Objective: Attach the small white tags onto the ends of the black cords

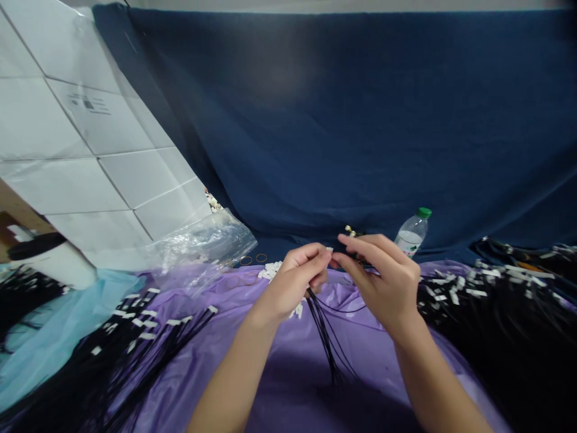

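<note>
In the head view, the left hand is closed on a bundle of thin black wires, whose tails hang below it over the purple plastic sheet, with a tiny white connector showing at its fingertips. The right hand is just beside it, thumb and forefinger parted in a narrow gap near the connector; one wire curves out toward that hand, but whether its hidden fingers grip it I cannot tell. The bundle should be light and limp — the tails droop and splay — so it likely needs a pinch close to the connector end, where the strands stay together, rather than down among the loose tails. The connector looks like hard plastic, stiff and perhaps slick, best taken by its sides with the fingertips; the thin wires beside it could bend or kink if pulled sharply. A heap of loose white connectors lies behind the left hand, and wires with white ends are massed on both sides, the left pile and the right pile — strands there look apt to snag.
</note>
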The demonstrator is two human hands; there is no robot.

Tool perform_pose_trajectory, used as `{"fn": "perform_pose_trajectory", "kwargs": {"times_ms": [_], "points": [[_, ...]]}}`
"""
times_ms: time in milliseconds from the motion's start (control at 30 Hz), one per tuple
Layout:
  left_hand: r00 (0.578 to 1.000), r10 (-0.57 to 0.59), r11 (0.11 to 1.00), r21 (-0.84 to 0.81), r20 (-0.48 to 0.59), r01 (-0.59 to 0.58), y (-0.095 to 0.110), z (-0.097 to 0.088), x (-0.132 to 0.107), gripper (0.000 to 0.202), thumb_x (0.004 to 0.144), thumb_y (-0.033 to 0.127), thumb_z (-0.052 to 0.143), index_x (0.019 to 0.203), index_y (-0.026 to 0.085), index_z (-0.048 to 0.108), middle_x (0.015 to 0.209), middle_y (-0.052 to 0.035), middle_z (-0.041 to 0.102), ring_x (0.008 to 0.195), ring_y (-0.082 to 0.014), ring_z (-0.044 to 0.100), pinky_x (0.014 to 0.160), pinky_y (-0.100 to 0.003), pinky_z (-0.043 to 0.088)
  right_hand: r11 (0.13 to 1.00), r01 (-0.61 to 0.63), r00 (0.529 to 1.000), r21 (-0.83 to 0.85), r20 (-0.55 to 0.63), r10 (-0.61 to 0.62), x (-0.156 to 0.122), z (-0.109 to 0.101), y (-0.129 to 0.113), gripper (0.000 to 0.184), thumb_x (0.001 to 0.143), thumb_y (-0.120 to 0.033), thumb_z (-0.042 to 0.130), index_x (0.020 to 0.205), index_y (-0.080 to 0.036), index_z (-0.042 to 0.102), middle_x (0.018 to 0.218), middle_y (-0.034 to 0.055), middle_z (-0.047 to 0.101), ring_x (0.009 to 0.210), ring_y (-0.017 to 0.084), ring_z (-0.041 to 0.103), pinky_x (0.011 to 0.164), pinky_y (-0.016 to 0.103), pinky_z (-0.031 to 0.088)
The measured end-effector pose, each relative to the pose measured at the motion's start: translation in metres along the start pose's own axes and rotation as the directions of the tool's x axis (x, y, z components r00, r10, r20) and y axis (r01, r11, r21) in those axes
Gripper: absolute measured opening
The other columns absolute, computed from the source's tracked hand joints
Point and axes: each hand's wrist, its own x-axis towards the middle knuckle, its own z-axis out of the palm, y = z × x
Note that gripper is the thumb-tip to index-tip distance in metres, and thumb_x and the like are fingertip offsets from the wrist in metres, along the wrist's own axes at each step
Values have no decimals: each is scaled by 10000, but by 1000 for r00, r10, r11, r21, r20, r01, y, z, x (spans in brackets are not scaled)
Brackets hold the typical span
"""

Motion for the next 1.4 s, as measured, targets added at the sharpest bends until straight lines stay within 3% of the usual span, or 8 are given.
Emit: {"fn": "perform_pose_trajectory", "kwargs": {"times_ms": [133, 233, 367, 1067, 1167, 1267, 1333, 1400], "points": [[985, 8, 999, -40, -175, -16, 1, -3, 2, 305, 878, 459, 552, 811, 162, 546, 555, 66, 331, 457, -42, 292, 430, -181, 149, 990, 141, 985, 0, -100, -140, -1, -6, -13, 342, 785, -46, 682, 1041, -273, 671, 808, 20, 667, 724, 168, 630, 671, 324, 530], [952, 36, 995, -82, -303, -64, 3, -6, 4, 308, 858, 460, 578, 814, 157, 553, 576, 61, 353, 455, -32, 326, 410, -156, 146, 982, 3, 991, 191, 132, -29, -3, -9, -24, 219, 828, -76, 642, 987, -226, 648, 797, 7, 664, 682, 131, 627, 627, 262, 526], [917, 88, 976, -149, -389, -157, 7, -8, 3, 318, 809, 463, 639, 795, 160, 543, 580, 66, 340, 442, -24, 302, 396, -142, 156, 952, -236, 918, 193, 366, 153, -6, -3, -29, 97, 855, -120, 621, 911, -199, 615, 787, -19, 657, 658, 93, 604, 614, 209, 494], [932, 81, 996, 6, -354, -84, 3, -1, 0, 294, 832, 438, 605, 754, 157, 572, 646, 36, 368, 531, -55, 327, 435, -154, 210, 855, -444, 855, 269, 414, 314, -9, 10, -25, 72, 856, -118, 533, 867, -189, 546, 782, -4, 611, 653, 98, 551, 608, 228, 443], [926, 95, 994, 77, -364, -72, 1, -2, 2, 287, 841, 434, 587, 753, 162, 581, 667, 27, 395, 561, -66, 361, 460, -159, 249, 672, -622, 764, 403, 501, 406, -7, 12, -20, 48, 856, -168, 561, 891, -188, 534, 779, -13, 589, 549, 71, 513, 484, 199, 397], [914, 99, 992, 110, -394, -61, 0, -4, 3, 277, 847, 427, 576, 755, 166, 581, 674, 23, 405, 571, -71, 368, 467, -161, 258, 313, -739, 672, 596, 624, 399, -4, 14, -10, 122, 838, -215, 611, 939, -192, 546, 878, 10, 634, 567, 75, 588, 521, 206, 487], [912, 90, 994, 94, -400, -57, 0, -6, 4, 271, 843, 420, 584, 752, 165, 580, 672, 23, 400, 566, -69, 357, 462, -159, 247, 101, -732, 646, 673, 640, 416, -3, 15, 2, 151, 825, -219, 617, 962, -205, 557, 851, 3, 657, 624, 98, 640, 610, 242, 556], [916, 87, 995, 71, -392, -64, 0, -7, 4, 280, 834, 423, 600, 746, 158, 584, 673, 23, 389, 563, -65, 341, 452, -154, 222, 5, -670, 649, 743, 583, 489, -3, 17, 14, 182, 798, -210, 626, 971, -228, 569, 811, -20, 661, 678, 104, 665, 663, 247, 582]]}}
